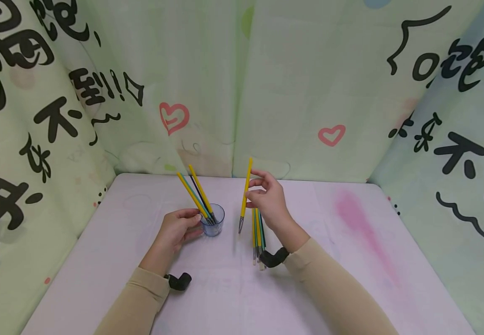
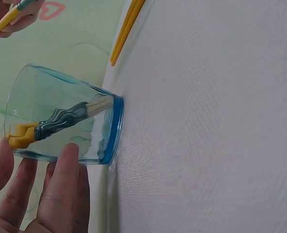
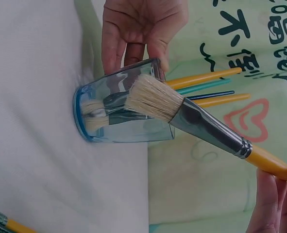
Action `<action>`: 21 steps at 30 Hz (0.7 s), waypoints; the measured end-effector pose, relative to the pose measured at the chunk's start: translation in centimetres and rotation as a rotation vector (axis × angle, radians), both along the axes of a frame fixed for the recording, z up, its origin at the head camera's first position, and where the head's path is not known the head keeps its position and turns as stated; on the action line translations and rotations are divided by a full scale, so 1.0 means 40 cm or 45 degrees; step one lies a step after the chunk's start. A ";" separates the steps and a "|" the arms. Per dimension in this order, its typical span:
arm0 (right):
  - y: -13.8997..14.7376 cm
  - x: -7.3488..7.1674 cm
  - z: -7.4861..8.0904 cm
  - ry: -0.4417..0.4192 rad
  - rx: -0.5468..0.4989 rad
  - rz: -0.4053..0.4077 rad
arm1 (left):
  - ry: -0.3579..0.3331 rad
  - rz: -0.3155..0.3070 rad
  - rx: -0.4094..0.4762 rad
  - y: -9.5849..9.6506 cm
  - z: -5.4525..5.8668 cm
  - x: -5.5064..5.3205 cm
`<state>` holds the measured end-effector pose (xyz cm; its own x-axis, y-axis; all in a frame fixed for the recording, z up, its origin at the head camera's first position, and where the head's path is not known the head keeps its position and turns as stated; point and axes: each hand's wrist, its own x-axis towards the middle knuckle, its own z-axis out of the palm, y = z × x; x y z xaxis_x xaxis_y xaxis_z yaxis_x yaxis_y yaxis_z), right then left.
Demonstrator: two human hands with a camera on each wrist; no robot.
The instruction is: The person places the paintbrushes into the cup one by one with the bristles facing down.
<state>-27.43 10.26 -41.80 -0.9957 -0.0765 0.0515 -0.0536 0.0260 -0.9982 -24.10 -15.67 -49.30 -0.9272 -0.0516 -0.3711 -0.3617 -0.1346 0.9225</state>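
A clear bluish glass [image 1: 218, 222] stands on the table, with several paintbrushes [image 1: 196, 192] leaning in it, bristles down. Their handles are yellow, teal and dark blue. My left hand [image 1: 178, 227] holds the glass from its left side, thumb close to the rim and fingers against the wall. To the right of the glass, my right hand [image 1: 270, 195] pinches a yellow-handled paintbrush [image 1: 245, 193] by the handle, bristles pointing down. Its wide pale bristles [image 3: 150, 97] and silver ferrule show large in the right wrist view, overlapping the glass there.
Below my right hand, more paintbrushes [image 1: 256, 232] lie side by side on the white-covered table [image 1: 208, 298], partly hidden by the wrist. Pale green curtains [image 1: 284, 93] with black lettering and pink hearts hang behind the table and along both sides.
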 end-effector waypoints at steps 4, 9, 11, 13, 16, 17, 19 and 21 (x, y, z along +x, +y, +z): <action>-0.014 0.000 0.010 0.033 -0.025 0.000 | 0.008 0.000 0.008 -0.001 -0.001 0.001; -0.029 0.001 0.019 0.070 -0.043 -0.004 | 0.011 -0.002 0.007 -0.002 0.000 0.001; -0.035 0.000 0.021 0.085 -0.048 -0.010 | 0.010 0.000 0.006 -0.002 0.001 0.001; -0.040 -0.002 0.022 0.102 -0.051 -0.017 | 0.008 0.002 0.004 -0.002 0.001 0.000; -0.048 -0.004 0.026 0.121 -0.079 -0.029 | 0.006 0.001 -0.003 -0.003 0.002 0.001; -0.051 -0.005 0.027 0.122 -0.090 -0.033 | 0.005 0.001 -0.007 -0.003 0.002 0.000; -0.058 -0.006 0.030 0.123 -0.118 -0.039 | 0.005 -0.002 -0.012 -0.003 0.001 0.001; -0.064 -0.007 0.033 0.117 -0.139 -0.048 | 0.007 -0.005 -0.012 -0.003 0.001 0.001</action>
<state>-27.71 7.69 -40.47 -0.9886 -0.0284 0.1482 -0.1456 -0.0785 -0.9862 -24.07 -15.79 -49.27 -0.9295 -0.0515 -0.3651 -0.3568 -0.1242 0.9259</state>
